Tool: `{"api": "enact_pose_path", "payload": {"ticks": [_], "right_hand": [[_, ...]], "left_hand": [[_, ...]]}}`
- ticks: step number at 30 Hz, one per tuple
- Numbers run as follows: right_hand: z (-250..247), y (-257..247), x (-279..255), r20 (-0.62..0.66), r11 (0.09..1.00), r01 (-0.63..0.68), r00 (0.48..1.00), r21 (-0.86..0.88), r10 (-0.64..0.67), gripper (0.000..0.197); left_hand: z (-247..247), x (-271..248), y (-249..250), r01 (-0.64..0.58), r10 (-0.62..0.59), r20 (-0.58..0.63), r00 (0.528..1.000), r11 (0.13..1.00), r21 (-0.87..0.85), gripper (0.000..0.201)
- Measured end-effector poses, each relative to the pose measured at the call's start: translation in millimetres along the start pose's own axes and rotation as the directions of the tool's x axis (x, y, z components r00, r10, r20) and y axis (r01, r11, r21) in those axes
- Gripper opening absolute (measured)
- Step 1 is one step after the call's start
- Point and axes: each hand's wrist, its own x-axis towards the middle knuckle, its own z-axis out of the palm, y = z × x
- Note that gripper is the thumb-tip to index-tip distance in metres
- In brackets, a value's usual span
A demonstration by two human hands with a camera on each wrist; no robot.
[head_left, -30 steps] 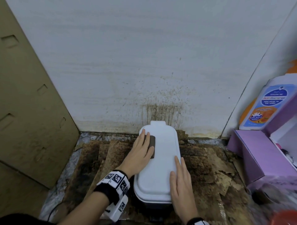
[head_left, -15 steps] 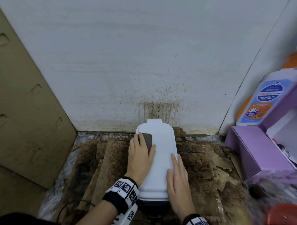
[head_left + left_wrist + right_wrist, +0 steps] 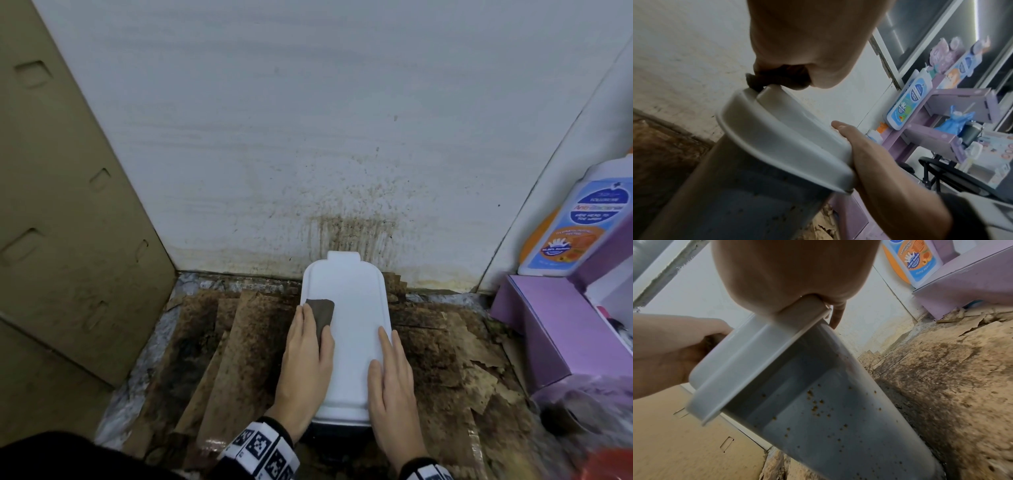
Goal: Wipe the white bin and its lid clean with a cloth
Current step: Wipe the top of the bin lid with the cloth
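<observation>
The white lid (image 3: pixel 352 339) sits closed on the bin, which stands against the stained wall. My left hand (image 3: pixel 306 356) lies flat along the lid's left side, fingers straight, pressing a brown cloth (image 3: pixel 322 313) onto it. My right hand (image 3: pixel 392 380) rests flat on the lid's right edge. In the left wrist view the cloth (image 3: pixel 781 78) is bunched under my palm against the lid (image 3: pixel 781 138). The right wrist view shows the bin's grey side (image 3: pixel 828 410) speckled with brown spots below the lid (image 3: pixel 748 361).
Dirty, peeling brown cardboard (image 3: pixel 452 359) covers the floor around the bin. A tall cardboard panel (image 3: pixel 68 222) stands on the left. A purple shelf box (image 3: pixel 555 329) with a wash bottle (image 3: pixel 579 226) crowds the right. The wall (image 3: pixel 352 233) behind is splattered brown.
My left hand has straightened along the lid's left edge and slid the cloth a little toward me. The right hand has stayed in place on the lid.
</observation>
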Motion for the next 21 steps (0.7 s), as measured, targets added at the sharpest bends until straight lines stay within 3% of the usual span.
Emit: {"api": "enact_pose_path", "payload": {"ticks": [7,12,17,21], "right_hand": [[1,0,0,-0.009,0.999,0.002,1.0,-0.037,-0.003,0.052],[2,0,0,-0.016,1.0,0.001,1.0,-0.02,-0.002,0.051],[0,-2,1,-0.017,1.0,-0.008,1.0,-0.013,0.008,0.05],[-1,-3,1,0.001,1.0,-0.018,1.0,-0.006,0.018,0.05]], "left_hand": [[-11,-29,0,0.038,-0.05,-0.079,0.996,0.988,-0.151,0.056],[-16,-37,-1,0.127,-0.147,-0.051,0.988,0.951,-0.283,0.053],[-17,-9,-2,0.173,-0.19,-0.014,0.982,0.922,-0.346,0.049],[-18,35,-11,0.134,-0.142,0.003,0.99,0.926,-0.353,0.046]]}}
